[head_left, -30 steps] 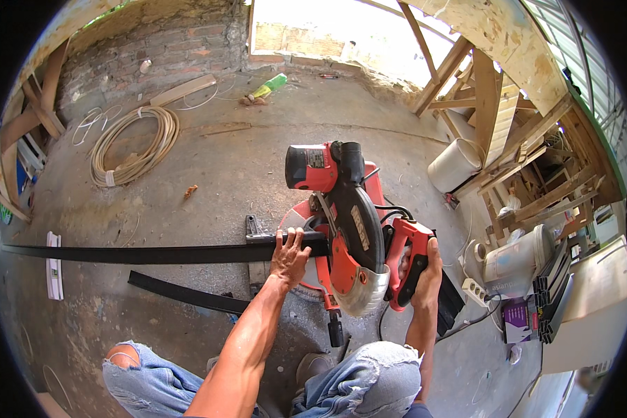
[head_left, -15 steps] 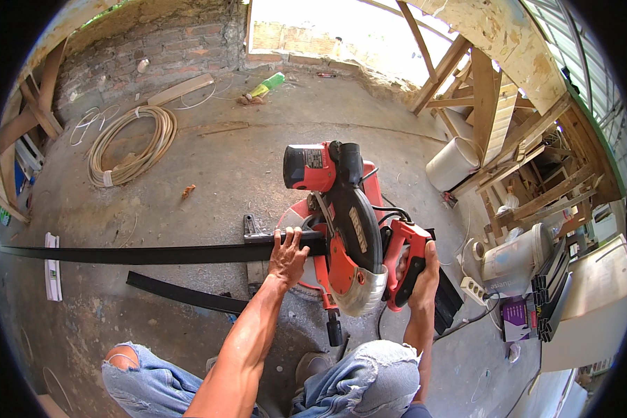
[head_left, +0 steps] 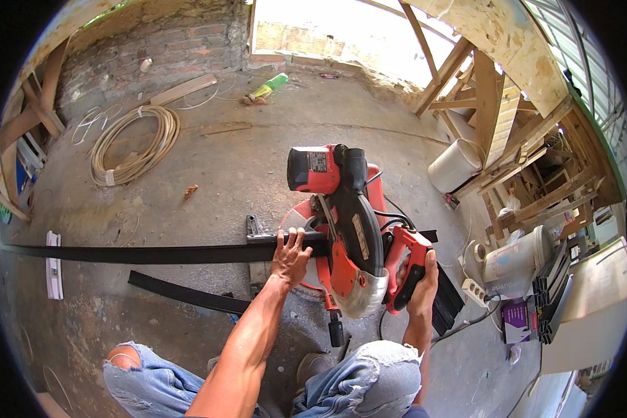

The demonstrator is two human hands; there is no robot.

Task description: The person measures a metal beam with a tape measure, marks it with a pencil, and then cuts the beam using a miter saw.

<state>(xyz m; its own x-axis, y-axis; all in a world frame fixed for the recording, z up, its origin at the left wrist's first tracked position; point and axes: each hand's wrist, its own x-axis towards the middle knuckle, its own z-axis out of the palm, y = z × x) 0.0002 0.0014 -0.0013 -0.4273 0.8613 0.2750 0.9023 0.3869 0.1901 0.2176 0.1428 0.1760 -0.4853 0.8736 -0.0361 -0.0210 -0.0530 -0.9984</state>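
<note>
A red and black miter saw [head_left: 341, 223] stands on the concrete floor in front of me. A long black metal bar [head_left: 132, 252] lies across its base and runs far to the left. My left hand [head_left: 290, 255] presses down on the bar just left of the blade guard. My right hand [head_left: 421, 287] is closed around the saw's red handle [head_left: 405, 265] at the right. The saw head is lowered, with its grey blade guard near the bar.
A shorter black bar [head_left: 188, 294] lies on the floor nearer to me. A coil of pale hose [head_left: 134, 145] is at the back left. White buckets [head_left: 457, 166], a power strip [head_left: 476, 292] and stacked wooden frames [head_left: 515, 139] stand at the right. My knees in torn jeans [head_left: 369, 376] are below.
</note>
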